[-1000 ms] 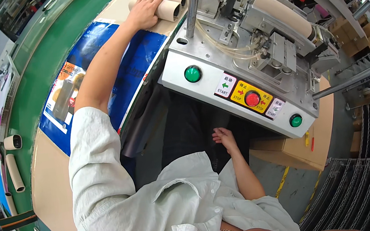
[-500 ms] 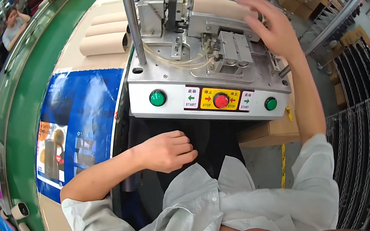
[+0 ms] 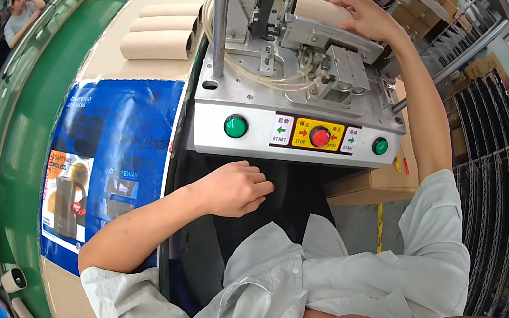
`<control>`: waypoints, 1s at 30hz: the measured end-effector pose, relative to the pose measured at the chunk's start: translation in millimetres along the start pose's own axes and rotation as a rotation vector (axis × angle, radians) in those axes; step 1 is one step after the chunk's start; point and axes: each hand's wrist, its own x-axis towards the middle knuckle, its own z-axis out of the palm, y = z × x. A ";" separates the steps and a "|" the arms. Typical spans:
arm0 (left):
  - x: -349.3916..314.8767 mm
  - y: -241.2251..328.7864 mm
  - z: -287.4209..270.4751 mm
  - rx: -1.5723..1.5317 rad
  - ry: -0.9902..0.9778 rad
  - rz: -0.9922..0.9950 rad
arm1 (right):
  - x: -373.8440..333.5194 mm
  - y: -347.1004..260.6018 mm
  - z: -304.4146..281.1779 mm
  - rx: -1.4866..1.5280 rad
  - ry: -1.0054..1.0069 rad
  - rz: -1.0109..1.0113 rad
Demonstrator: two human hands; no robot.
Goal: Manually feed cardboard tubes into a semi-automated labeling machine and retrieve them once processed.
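Observation:
My right hand (image 3: 371, 16) reaches up and grips a beige cardboard tube (image 3: 318, 10) lying on top of the metal machine (image 3: 295, 80). My left hand (image 3: 236, 189) rests with curled fingers on my dark lap, just below the machine's front panel, and holds nothing. The panel carries a green button (image 3: 236, 126) at the left, a red button (image 3: 320, 137) in the middle and a second green button (image 3: 380, 146) at the right.
Three more beige tubes (image 3: 158, 32) lie on the table at the back left. A flat blue printed carton sheet (image 3: 107, 161) covers the table to my left, beside a green belt (image 3: 16, 148). Black wire racks (image 3: 507, 174) stand at the right. Another person (image 3: 22, 13) sits at the far left.
My left hand came back from the tubes on the table to my lap. My right hand rose from my lap to the top of the machine, now gripping a tube there.

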 end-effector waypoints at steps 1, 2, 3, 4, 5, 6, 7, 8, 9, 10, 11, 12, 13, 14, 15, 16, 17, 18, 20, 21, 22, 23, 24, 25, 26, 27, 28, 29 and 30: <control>0.2 -0.2 1.3 -0.005 -0.003 0.004 | -0.2 2.2 1.1 0.021 0.011 -0.018; 0.7 -1.1 1.3 -0.007 -0.003 0.008 | -0.3 2.2 0.2 0.020 0.011 -0.014; 0.0 -2.2 1.1 -0.015 -0.001 -0.003 | 1.5 2.0 -0.5 0.009 -0.008 -0.004; -1.0 -3.2 0.9 -0.021 0.001 -0.013 | 3.7 1.7 -1.2 -0.001 -0.027 0.007; -1.7 -4.0 0.7 -0.028 0.002 -0.024 | 5.1 1.5 -2.2 -0.012 -0.046 0.018; -1.2 -4.4 0.7 -0.034 0.004 -0.035 | 4.4 1.7 -3.7 -0.021 -0.064 0.028; -1.1 -4.3 0.7 -0.033 0.002 -0.036 | 4.2 1.7 -4.0 -0.020 -0.062 0.027; -0.7 -4.0 0.9 -0.026 -0.007 -0.042 | 3.3 1.8 -4.3 -0.017 -0.060 0.030; -0.2 -3.7 1.1 -0.020 -0.016 -0.048 | 2.3 2.1 -4.4 -0.014 -0.057 0.032; -0.1 -3.6 1.3 -0.015 -0.025 -0.054 | 1.4 2.3 -4.1 -0.010 -0.055 0.035; -0.5 -3.7 1.3 -0.010 -0.034 -0.060 | 1.0 2.6 -3.4 -0.006 -0.054 0.038; -0.5 -3.5 2.2 -0.013 -0.035 -0.061 | 0.3 1.7 -3.6 -0.005 -0.056 0.039; -0.6 -3.3 2.8 -0.018 -0.032 -0.061 | -0.1 1.0 -4.0 0.001 -0.051 0.038; -0.7 -3.2 3.3 -0.024 -0.029 -0.060 | -0.3 0.1 -4.5 0.006 -0.046 0.037; -0.7 -3.1 3.8 -0.030 -0.026 -0.060 | -0.4 -0.9 -4.5 0.011 -0.042 0.037; -0.8 -3.1 4.2 -0.036 -0.022 -0.059 | -0.3 -1.6 -3.5 0.016 -0.038 0.036; -0.4 -2.9 3.9 -0.043 -0.021 -0.059 | -0.4 1.1 -1.7 0.016 -0.044 0.040; 0.2 -2.0 2.4 -0.046 -0.041 -0.067 | -0.4 3.8 -0.7 0.011 -0.036 0.033; 1.7 -0.1 -0.7 -0.052 -0.080 -0.084 | -0.3 9.4 0.6 0.002 -0.021 0.017; 2.3 0.1 -0.6 -0.054 -0.100 -0.093 | -0.6 12.1 1.7 -0.003 -0.013 0.009; 1.7 0.0 -0.8 -0.056 -0.099 -0.095 | 0.3 11.6 2.3 -0.002 -0.016 0.007; 1.2 -0.1 -0.8 -0.060 -0.099 -0.098 | 0.8 11.3 2.9 0.000 -0.014 0.013; 0.8 -0.2 -0.7 -0.064 -0.098 -0.101 | 1.1 11.0 3.3 0.001 -0.012 0.018; 0.5 -0.4 -0.5 -0.068 -0.098 -0.104 | 1.4 10.9 3.6 0.003 -0.011 0.023; 0.3 -0.7 -0.3 -0.072 -0.098 -0.106 | 1.9 10.8 3.7 0.004 -0.009 0.029; -0.1 -0.3 -0.1 -0.073 -0.097 -0.109 | 2.1 9.9 3.3 0.005 -0.011 0.026; -0.1 0.0 0.0 -0.077 -0.093 -0.106 | 2.3 9.2 2.4 -0.002 -0.017 0.022; -0.1 0.1 0.0 -0.081 -0.089 -0.103 | 2.4 8.7 1.3 -0.008 -0.024 0.018; -0.2 0.1 0.1 -0.086 -0.086 -0.099 | 2.3 8.1 0.4 -0.014 -0.030 0.015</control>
